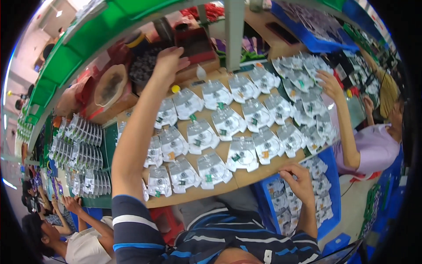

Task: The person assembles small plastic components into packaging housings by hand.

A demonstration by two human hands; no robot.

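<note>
My left hand (169, 65) reaches over the far side of the table, beside a heap of small dark grey parts (143, 66). Its fingers are slightly blurred but look stretched out and apart, and nothing shows in them. My right hand (300, 181) is at the table's near edge, fingers curled toward the thumb; whatever is between the fingertips is too small to tell. Rows of white fan-shaped plastic pieces (227, 121) with clear tops lie across the brown tabletop (255, 177). Small green or orange bits sit on many of them.
A blue crate (336, 193) of similar pieces stands below my right hand. Overlapping pieces (303, 83) lie at right, near a co-worker's hand (330, 86). Stacked pieces (79, 147) stand at left by another person. A yellow cap (176, 89) and an open bag (110, 86) are at the back.
</note>
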